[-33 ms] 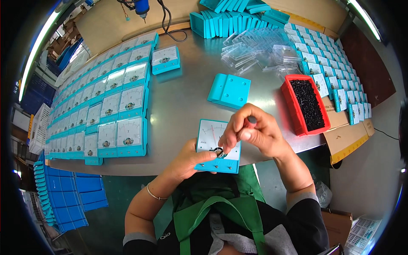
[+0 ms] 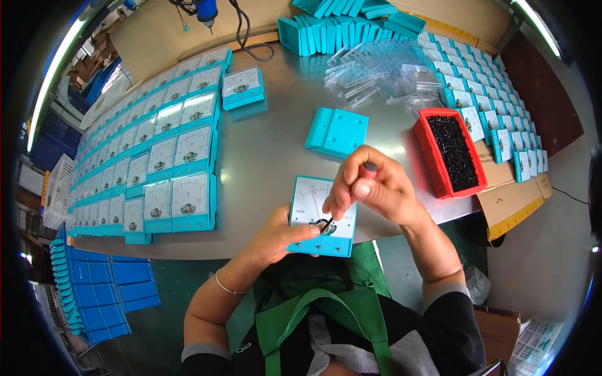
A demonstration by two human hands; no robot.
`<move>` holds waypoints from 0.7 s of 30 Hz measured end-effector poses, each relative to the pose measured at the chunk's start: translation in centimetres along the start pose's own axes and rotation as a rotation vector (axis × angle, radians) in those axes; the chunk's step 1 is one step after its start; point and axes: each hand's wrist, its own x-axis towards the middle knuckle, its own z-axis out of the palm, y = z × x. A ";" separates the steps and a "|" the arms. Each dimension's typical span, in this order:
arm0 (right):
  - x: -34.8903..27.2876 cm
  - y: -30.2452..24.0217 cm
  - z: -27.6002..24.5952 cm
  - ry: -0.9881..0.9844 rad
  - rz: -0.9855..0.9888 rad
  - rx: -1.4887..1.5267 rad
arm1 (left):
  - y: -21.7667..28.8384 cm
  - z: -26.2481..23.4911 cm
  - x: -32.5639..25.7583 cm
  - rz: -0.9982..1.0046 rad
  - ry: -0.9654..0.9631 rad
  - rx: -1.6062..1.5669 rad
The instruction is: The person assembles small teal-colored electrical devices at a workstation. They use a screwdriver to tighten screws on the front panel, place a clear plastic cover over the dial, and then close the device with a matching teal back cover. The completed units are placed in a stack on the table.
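A panel meter [image 2: 305,214] with a white dial and turquoise base is tilted up at the table's near edge. My left hand [image 2: 276,235] grips its left side, the thumb lying across the lower dial beside the exposed movement [image 2: 322,228]. Above the dial's right side, my right hand [image 2: 382,191] is closed round a screwdriver [image 2: 369,170] with a red, dark-ended handle. Its dark shaft slants down to the movement near my left thumb; the exact contact of the tip is too small to make out.
Beyond the hands lies a turquoise case [image 2: 338,130]. A red bin [image 2: 419,135] of small black parts stands right, near clear covers [image 2: 357,75]. Rows of meters [image 2: 157,150] fill the left; more [image 2: 476,94] stand right. A blue power tool [image 2: 205,11] hangs at the back.
My right hand and the screwdriver handle have risen slightly, and more of the dark shaft shows at the movement. My left hand keeps its hold on the meter.
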 end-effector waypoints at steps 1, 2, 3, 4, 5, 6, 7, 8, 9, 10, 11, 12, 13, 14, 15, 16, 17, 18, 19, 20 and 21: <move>0.2 0.4 -0.4 0.044 0.024 0.163 | -0.1 -0.1 0.0 0.011 -0.028 0.065; 0.2 1.0 -0.9 0.099 0.068 0.257 | -0.2 0.0 0.1 0.024 -0.024 0.129; 0.3 1.7 -1.7 0.148 0.110 0.344 | -0.2 0.2 0.4 0.045 -0.022 0.195; 0.3 2.3 -2.3 0.198 0.151 0.431 | -0.2 0.3 0.5 0.067 -0.020 0.260; 0.1 2.9 -2.2 0.263 0.144 0.396 | -0.9 0.0 0.8 0.125 -0.001 0.263; 0.1 3.1 -1.7 0.305 0.104 0.323 | -1.1 -0.2 0.8 0.136 0.060 0.236; 0.0 2.5 -1.7 0.370 0.046 0.275 | -1.3 -0.4 0.5 0.147 0.120 0.206; -0.1 1.8 -2.0 0.438 -0.010 0.230 | -1.4 -0.8 0.4 0.155 0.179 0.171; 0.1 0.6 -3.0 0.503 -0.040 0.128 | -1.2 -1.4 0.2 0.154 0.191 0.133; 0.3 -0.1 -4.4 0.595 0.090 -0.190 | -0.8 -1.7 0.1 0.166 0.210 0.054; 0.7 0.5 -5.5 0.552 0.024 -0.730 | -0.2 -1.8 0.2 0.177 0.221 -0.024; 1.2 1.6 -6.8 0.482 -0.043 -1.264 | 0.1 -1.9 0.2 0.186 0.236 -0.103; 1.1 3.3 -7.6 0.472 0.133 -1.484 | 0.0 -2.2 0.5 0.206 0.232 -0.139; 1.2 4.5 -7.3 0.453 0.147 -1.564 | -0.1 -2.5 0.8 0.219 0.237 -0.155; 1.6 5.5 -6.8 0.435 0.158 -1.646 | -0.3 -2.6 1.1 0.236 0.240 -0.169; 2.3 6.0 -6.6 0.415 0.169 -1.728 | -0.4 -2.6 1.5 0.252 0.244 -0.184; 3.4 6.1 -6.4 0.387 0.207 -1.656 | -0.6 -2.7 1.7 0.259 0.253 -0.217; 4.6 6.2 -6.3 0.357 0.243 -1.584 | -0.9 -2.7 2.0 0.265 0.262 -0.250; 5.6 6.0 -6.4 0.327 0.278 -1.511 | -1.1 -2.8 2.1 0.272 0.271 -0.283; 6.6 5.5 -7.4 0.396 0.198 -1.570 | -1.2 -3.1 2.3 0.281 0.251 -0.281; 7.8 5.1 -8.6 0.462 0.119 -1.620 | -1.4 -3.3 2.0 0.286 0.237 -0.278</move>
